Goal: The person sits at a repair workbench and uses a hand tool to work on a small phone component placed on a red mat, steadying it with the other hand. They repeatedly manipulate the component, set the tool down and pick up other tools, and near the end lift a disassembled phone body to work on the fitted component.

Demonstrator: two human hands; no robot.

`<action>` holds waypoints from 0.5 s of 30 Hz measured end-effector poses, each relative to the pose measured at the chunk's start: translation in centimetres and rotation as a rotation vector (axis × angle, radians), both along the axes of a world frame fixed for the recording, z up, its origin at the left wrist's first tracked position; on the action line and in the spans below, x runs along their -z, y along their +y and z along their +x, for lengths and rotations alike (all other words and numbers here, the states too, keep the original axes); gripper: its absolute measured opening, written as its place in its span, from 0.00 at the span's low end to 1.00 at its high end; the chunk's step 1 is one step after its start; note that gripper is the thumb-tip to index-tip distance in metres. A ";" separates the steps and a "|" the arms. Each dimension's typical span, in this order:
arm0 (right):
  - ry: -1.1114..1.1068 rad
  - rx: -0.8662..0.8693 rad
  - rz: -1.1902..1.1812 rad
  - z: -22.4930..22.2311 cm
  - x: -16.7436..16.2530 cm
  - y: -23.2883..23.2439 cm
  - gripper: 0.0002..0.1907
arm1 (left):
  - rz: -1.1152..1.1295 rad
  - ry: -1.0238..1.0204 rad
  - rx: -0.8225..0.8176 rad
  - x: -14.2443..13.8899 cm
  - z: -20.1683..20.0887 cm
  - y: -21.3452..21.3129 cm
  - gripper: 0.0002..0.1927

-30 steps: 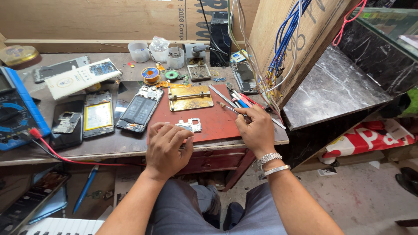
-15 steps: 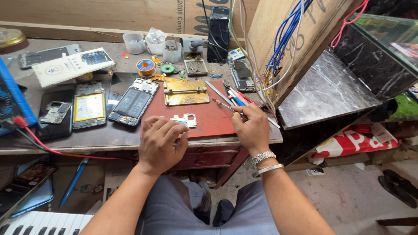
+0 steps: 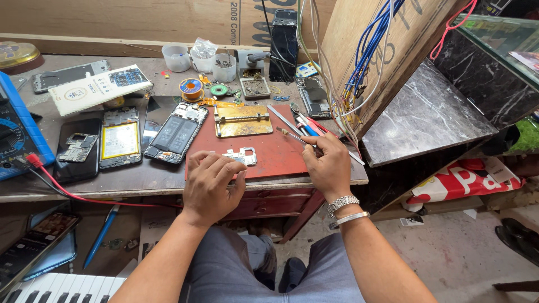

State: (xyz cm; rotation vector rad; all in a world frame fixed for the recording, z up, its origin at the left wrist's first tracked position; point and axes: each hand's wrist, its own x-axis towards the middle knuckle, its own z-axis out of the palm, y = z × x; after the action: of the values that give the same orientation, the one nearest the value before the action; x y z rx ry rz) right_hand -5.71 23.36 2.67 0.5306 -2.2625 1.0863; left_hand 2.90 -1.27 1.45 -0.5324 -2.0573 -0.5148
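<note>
The left hand (image 3: 210, 182) presses its fingers on the small part (image 3: 242, 156) on the red mat (image 3: 275, 154); the right hand (image 3: 325, 163) pinches tweezers (image 3: 292, 134) (thin, sharp). A slip could flick the part off the mat.

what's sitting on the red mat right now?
On the red mat: a brass-coloured holder plate, a small silver metal part at the left hand, and tool tips by the right hand. Whatever lies beneath the hands is hidden.
</note>
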 end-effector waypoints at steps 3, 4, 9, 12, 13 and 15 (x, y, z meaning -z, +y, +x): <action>-0.003 -0.002 0.000 0.1 0.0 0.0 0.10 | 0.001 -0.003 -0.005 0.1 0.0 0.0 0.09; -0.007 -0.002 -0.002 0.1 0.1 0.0 0.10 | 0.002 -0.004 -0.007 0.1 0.0 0.0 0.09; 0.001 0.003 0.004 0.0 0.1 0.0 0.10 | -0.007 -0.009 -0.011 0.1 0.0 0.0 0.09; 0.003 0.007 0.007 0.0 0.1 0.0 0.10 | -0.007 -0.008 -0.011 0.1 0.0 0.0 0.09; 0.003 0.008 0.007 0.0 0.1 0.0 0.10 | -0.007 -0.007 -0.010 0.1 0.0 0.0 0.09; 0.007 0.007 0.010 0.0 0.1 0.0 0.10 | -0.005 -0.007 -0.004 0.1 0.0 0.0 0.09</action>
State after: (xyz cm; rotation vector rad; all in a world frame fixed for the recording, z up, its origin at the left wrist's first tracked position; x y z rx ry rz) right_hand -5.66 23.32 2.53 0.5294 -2.2631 1.0683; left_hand 2.91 -1.29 1.33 -0.5295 -2.0664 -0.5101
